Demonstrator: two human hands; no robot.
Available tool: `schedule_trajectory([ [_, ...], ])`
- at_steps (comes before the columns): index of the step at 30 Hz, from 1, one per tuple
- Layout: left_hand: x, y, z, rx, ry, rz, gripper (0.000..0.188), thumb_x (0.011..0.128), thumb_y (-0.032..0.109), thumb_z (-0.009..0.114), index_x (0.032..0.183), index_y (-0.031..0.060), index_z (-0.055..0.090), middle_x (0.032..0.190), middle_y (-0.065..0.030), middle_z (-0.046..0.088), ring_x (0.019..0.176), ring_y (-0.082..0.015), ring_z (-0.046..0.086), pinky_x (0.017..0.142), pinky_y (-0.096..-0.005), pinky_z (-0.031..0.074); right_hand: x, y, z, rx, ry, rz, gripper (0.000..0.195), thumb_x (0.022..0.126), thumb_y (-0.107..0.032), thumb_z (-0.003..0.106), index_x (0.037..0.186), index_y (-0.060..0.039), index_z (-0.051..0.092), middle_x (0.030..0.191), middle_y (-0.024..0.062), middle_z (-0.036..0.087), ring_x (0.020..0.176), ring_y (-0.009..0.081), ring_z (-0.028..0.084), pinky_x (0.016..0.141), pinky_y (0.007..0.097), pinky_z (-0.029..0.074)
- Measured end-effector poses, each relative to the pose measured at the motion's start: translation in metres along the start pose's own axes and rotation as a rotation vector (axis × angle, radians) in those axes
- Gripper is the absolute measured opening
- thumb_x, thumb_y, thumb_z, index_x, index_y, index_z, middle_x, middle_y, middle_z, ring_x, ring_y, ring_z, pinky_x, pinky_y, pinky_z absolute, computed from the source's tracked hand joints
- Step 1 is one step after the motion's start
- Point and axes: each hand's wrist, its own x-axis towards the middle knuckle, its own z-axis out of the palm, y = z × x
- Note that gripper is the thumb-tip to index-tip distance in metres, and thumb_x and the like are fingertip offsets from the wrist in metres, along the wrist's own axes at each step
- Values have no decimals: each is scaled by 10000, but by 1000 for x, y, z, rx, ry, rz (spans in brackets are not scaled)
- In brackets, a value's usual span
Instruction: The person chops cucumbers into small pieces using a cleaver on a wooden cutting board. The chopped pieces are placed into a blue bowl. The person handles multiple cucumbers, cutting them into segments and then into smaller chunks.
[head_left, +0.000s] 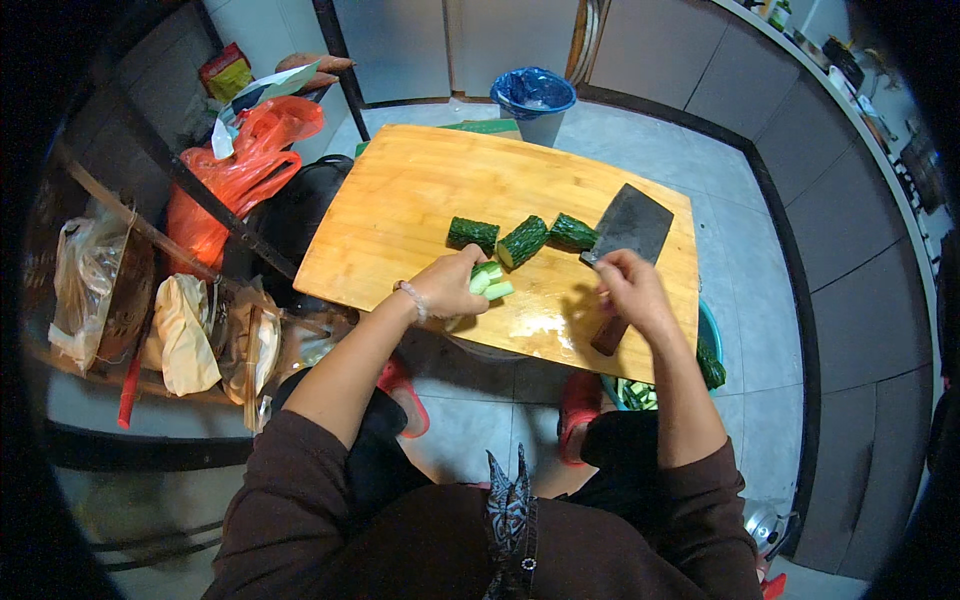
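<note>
On a wooden cutting board, my left hand is closed around several pale-green cut cucumber pieces. Just beyond it, three dark-green cucumber chunks lie in a row: a left chunk, a middle chunk with its cut face towards me, and a right chunk. A cleaver lies flat on the right of the board, its wooden handle towards me. My right hand is over the joint of blade and handle, fingers bent; whether it grips the handle is hidden.
Under the board's near right corner, a teal basin holds cut cucumber. A bin with a blue liner stands beyond the board. To the left, a rack carries a red plastic bag and other bags. Cabinets line the right side.
</note>
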Motion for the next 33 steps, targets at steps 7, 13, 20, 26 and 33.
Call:
schedule_trajectory([
  [7,24,37,12,-1035,9,-76,322,793,101,634,1092,44,526,924,-23,578,797,-120,581,661,-276,497,-34,-19,55,548,-385,34,863,839,-354,753,1459,-16,257,1251,129,523,1044,175,589,779,278,526],
  [13,46,76,49,-1215,66,-230,325,945,389,621,1042,81,582,832,-1,605,678,-98,582,573,-264,495,-18,-19,51,644,-388,-20,1013,728,-323,848,1470,-20,229,1266,148,507,1061,219,566,813,326,518],
  [20,54,103,38,-1323,-490,-56,810,903,771,201,1246,98,495,817,-19,586,610,-115,548,510,-255,469,-19,-8,19,826,-269,79,804,742,-78,818,1361,-40,305,1079,116,581,883,216,632,685,359,571],
  [26,46,140,45,-1203,-466,75,895,913,754,163,1511,94,254,1310,-70,472,1099,-182,564,952,-420,499,-28,-6,-37,934,-159,103,324,807,-24,702,1089,-73,550,960,87,647,809,195,652,582,318,593],
  [33,49,140,52,-1225,-417,154,847,941,712,213,1483,72,326,1480,-144,358,1195,-256,531,966,-403,491,-71,31,-119,1014,-93,-11,426,841,-38,682,1205,-81,464,1060,133,654,875,216,681,640,312,615],
])
